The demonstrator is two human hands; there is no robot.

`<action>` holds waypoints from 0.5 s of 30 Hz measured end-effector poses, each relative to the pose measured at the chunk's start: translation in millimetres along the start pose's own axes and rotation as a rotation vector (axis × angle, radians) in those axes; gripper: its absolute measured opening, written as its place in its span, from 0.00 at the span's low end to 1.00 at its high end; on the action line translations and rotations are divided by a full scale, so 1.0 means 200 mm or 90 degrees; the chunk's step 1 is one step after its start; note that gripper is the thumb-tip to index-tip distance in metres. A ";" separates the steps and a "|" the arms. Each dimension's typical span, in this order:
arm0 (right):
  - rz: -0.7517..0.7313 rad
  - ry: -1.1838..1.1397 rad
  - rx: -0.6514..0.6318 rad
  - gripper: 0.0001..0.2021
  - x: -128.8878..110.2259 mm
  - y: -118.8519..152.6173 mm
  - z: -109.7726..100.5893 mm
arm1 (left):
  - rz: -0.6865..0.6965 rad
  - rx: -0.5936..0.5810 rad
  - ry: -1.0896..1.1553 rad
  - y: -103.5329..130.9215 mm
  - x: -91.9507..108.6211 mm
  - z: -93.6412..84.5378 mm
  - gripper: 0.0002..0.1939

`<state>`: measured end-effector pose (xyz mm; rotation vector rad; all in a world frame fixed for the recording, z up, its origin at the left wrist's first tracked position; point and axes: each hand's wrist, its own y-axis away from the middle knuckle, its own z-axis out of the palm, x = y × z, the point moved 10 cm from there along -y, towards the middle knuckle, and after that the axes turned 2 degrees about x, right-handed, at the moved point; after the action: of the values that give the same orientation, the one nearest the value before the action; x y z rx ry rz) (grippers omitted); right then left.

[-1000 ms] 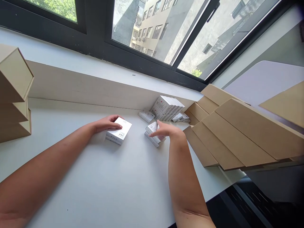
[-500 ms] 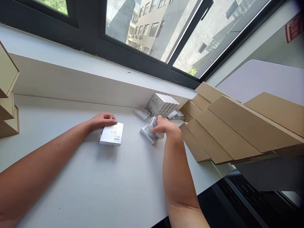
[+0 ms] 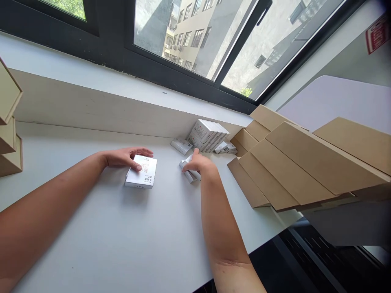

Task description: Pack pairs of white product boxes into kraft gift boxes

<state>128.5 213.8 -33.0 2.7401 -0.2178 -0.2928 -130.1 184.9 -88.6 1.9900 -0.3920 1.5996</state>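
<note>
My left hand [image 3: 128, 158] is at a white printed carton [image 3: 146, 174], its thumb on the top face and its other fingers stretched along the far edge. Dark and red print shows on the carton's top. To the right, my right hand [image 3: 198, 161] grips a small white carton [image 3: 197, 175] between thumb and fingers, mostly hidden by the hand. That carton rests against or over another white carton [image 3: 185, 170] on the table. Just behind lies a single white carton [image 3: 181, 145].
Stacked white cartons [image 3: 208, 134] stand against the ledge, with a few more [image 3: 226, 147] lying beside them. Large brown cardboard boxes [image 3: 293, 162] lean in layers on the right. Tan boxes [image 3: 10, 154] are stacked at the left edge. A window [image 3: 195, 36] runs above the white table [image 3: 137, 236].
My left hand has shifted from the carton's far corner to its left side, thumb now on top. My right hand has moved slightly left, lowering its carton toward the one beneath.
</note>
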 end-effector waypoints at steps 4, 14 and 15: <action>-0.022 0.055 0.003 0.47 0.00 -0.04 0.00 | -0.016 -0.051 -0.027 0.02 -0.01 0.02 0.50; -0.336 -0.069 0.070 0.52 -0.10 0.20 -0.15 | 0.001 -0.073 -0.019 0.03 -0.01 -0.02 0.35; -0.370 -0.104 0.126 0.46 -0.07 0.25 -0.26 | 0.017 -0.081 -0.015 0.03 -0.01 -0.03 0.35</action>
<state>121.2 188.1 35.0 2.9184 0.5475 -0.6796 -138.4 184.0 -88.3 1.9163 -0.5183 1.5304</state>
